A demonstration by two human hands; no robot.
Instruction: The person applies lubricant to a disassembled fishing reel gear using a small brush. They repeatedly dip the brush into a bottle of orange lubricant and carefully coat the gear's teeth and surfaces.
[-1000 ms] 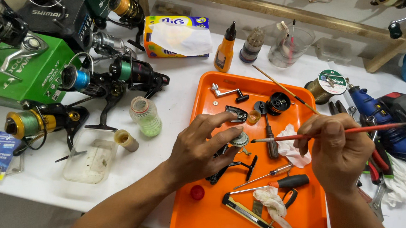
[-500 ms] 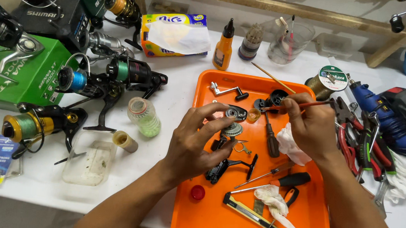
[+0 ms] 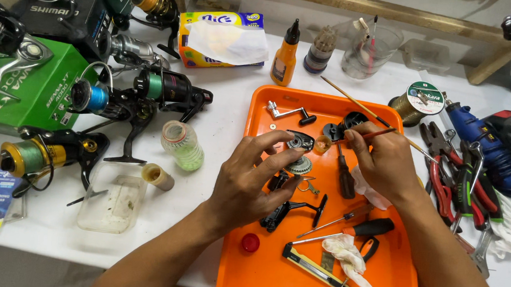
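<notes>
An orange tray [image 3: 330, 98] holds fishing-reel parts. My left hand [image 3: 246, 185] hovers over its middle with the fingers spread, pinching a small silver gear [image 3: 298, 164] at the fingertips. My right hand [image 3: 386, 161] grips a thin brush with a red-brown handle [image 3: 371, 135]. The brush tip rests in a tiny orange cup [image 3: 322, 144], and a white tissue [image 3: 367, 192] is tucked under the palm. A black reel frame piece [image 3: 286, 211] lies just below my left hand. A black-handled screwdriver [image 3: 346, 177] lies between my hands.
Also on the tray are a crank handle [image 3: 290, 112], a red cap [image 3: 250, 242] and a utility knife [image 3: 324, 274]. Spinning reels [image 3: 151, 88] and a green box [image 3: 32, 86] crowd the left. An oil bottle [image 3: 285, 55], line spool [image 3: 417, 101], pliers [image 3: 445, 175] and blue rotary tool [image 3: 489, 148] stand behind and to the right.
My right hand has swung left and brought the brush tip from out at the right to the small orange cup. My left hand has stayed over the tray with the gear.
</notes>
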